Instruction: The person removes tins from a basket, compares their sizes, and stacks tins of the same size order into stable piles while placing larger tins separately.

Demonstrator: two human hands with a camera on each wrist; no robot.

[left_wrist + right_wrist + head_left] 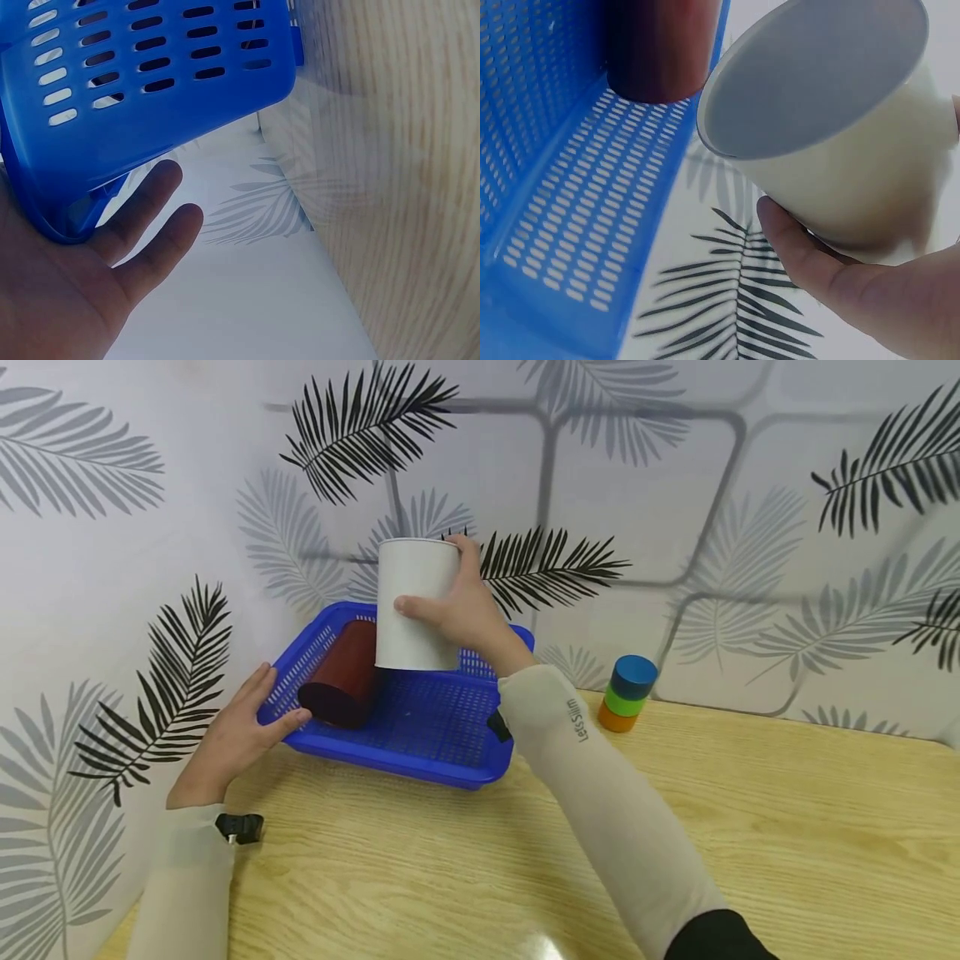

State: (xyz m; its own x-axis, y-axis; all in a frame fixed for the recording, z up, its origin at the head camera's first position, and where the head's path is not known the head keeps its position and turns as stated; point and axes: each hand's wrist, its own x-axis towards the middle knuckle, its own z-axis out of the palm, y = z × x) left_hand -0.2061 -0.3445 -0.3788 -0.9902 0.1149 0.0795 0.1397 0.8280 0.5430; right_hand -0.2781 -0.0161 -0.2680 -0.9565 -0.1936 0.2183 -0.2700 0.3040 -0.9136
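Observation:
A white cylindrical canister (417, 618) is held upright by my right hand (465, 610), thumb on the near side and fingers around the back. Its lower end appears as a grey round hollow (817, 75) in the right wrist view; how deep it goes I cannot tell. Under it is a blue plastic basket (442, 768) with slotted walls. A dark red-brown cylinder (345, 672) lies tilted inside, at the left. My left hand (236, 727) rests against the basket's left corner, its fingers (161, 247) extended; the thumb is hidden in the left wrist view.
To the basket's right, a small stack of a blue piece (633, 675), a green piece (624, 702) and an orange piece (617, 720) stands on the wooden table (420, 860). Behind the basket rises a leaf-patterned white wall (630, 510), which also runs along the left side.

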